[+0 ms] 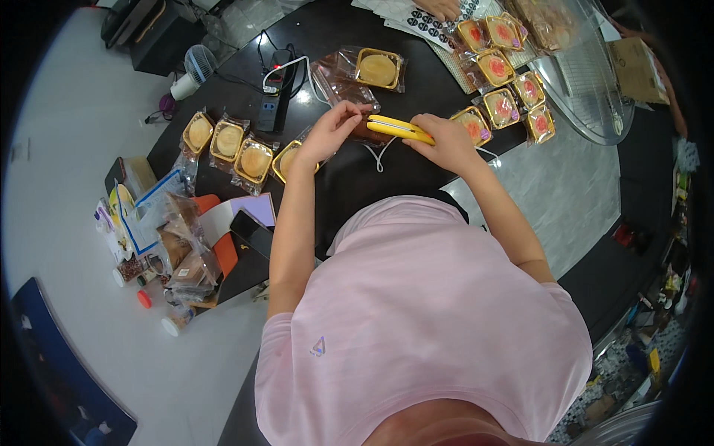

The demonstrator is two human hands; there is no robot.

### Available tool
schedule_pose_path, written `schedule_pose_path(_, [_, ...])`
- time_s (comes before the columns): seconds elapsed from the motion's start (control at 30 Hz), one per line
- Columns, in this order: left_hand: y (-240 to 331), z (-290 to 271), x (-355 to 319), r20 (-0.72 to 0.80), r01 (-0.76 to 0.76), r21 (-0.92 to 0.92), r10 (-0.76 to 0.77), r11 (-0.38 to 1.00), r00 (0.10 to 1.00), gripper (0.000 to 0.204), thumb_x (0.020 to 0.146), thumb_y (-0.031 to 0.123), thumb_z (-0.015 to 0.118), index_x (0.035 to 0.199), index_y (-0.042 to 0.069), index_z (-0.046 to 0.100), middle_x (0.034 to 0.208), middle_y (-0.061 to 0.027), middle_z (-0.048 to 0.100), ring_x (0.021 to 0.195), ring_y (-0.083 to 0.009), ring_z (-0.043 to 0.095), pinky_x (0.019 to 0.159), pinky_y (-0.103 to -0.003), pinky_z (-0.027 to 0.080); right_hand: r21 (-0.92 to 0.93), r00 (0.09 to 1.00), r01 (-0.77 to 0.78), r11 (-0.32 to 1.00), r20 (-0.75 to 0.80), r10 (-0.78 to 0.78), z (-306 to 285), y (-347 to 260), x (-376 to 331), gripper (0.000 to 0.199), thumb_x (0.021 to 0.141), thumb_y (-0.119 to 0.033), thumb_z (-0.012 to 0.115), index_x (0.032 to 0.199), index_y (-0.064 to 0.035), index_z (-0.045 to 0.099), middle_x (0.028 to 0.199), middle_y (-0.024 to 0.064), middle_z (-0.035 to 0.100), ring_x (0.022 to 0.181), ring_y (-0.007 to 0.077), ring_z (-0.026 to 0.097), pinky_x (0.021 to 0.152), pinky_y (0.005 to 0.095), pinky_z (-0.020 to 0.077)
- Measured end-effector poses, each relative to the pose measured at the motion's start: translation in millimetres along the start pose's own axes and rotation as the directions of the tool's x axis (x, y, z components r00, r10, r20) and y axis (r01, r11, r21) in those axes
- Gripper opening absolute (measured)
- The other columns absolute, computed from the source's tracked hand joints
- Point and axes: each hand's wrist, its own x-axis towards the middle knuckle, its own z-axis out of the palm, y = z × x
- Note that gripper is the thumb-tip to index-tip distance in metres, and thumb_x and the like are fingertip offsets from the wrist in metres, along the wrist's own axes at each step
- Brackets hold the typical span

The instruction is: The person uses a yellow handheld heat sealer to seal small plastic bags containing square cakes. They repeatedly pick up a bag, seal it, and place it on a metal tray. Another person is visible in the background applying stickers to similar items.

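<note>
Plain pale wall point(74, 111) at left; glossy dark surface point(297, 117) carrying wrapped round pastries point(255, 160); left hand point(332, 134) pinching crinkled clear film point(349, 91); smooth, elongated yellow tool point(396, 128) between both hands, gripped by the right hand point(451, 143); mottled grey floor point(561, 201) at right.

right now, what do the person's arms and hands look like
The left hand and right hand wear no gloves, and no watch shows. The forearms are bare; the short sleeves are pale pink, like the shirt, which bears a small triangular mark.
</note>
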Motion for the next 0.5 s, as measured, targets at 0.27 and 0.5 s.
schedule_pose_path(0.27, [-13,11,2,-0.120,-0.067,-0.114,0.053,0.991,0.991,0.008,0.099,0.014,0.043,0.102,0.008,0.047,0.132,-0.0114,0.052,0.123,-0.0175,0.045,0.104,-0.030,0.030,0.018,0.994,-0.091,0.996,0.059,0.090,0,-14,13,0.035,0.080,-0.036,0.067,0.098,-0.0070,0.058,0.087,0.0122,0.064,0.078,0.0327,0.063,0.066,0.0417,0.0488])
schedule_pose_path(0.5, [-24,10,8,-0.181,-0.087,-0.135,0.062,0.987,0.982,0.012,0.097,0.008,0.044,0.109,0.007,0.045,0.135,-0.0122,0.048,0.127,-0.0188,0.040,0.107,-0.031,0.025,-0.033,0.999,-0.041,0.999,0.028,0.042,11,-8,18,0.033,0.081,-0.036,0.066,0.091,-0.0063,0.057,0.080,0.0139,0.063,0.073,0.0343,0.062,0.062,0.0420,0.0482])
